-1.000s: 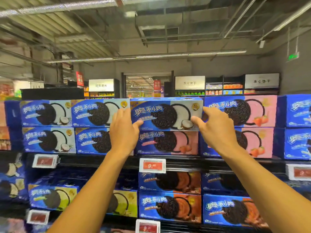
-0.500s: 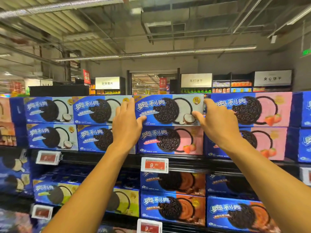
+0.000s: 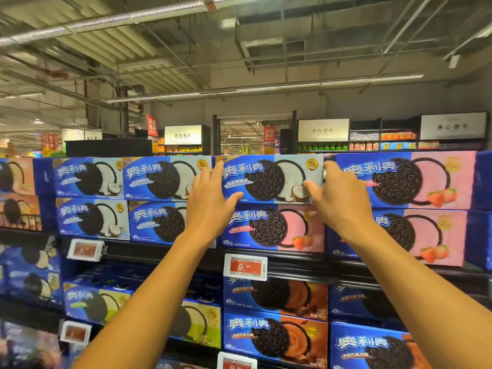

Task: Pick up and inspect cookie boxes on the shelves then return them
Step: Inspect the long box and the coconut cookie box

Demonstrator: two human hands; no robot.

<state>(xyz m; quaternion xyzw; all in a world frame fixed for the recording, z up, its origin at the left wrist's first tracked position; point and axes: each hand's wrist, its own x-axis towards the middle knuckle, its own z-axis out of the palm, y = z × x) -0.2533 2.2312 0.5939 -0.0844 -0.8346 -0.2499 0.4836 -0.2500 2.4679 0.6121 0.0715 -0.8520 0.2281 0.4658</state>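
Hands (image 3: 274, 201) | gripping coconut cookie box (image 3: 269, 179) ends | top shelf stack

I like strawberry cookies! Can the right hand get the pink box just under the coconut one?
Probably yes: the right hand holds the coconut box directly above the pink box, whose front faces out uncovered.

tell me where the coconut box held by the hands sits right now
In the head view, the coconut box sits centre on the top row, atop a strawberry box.
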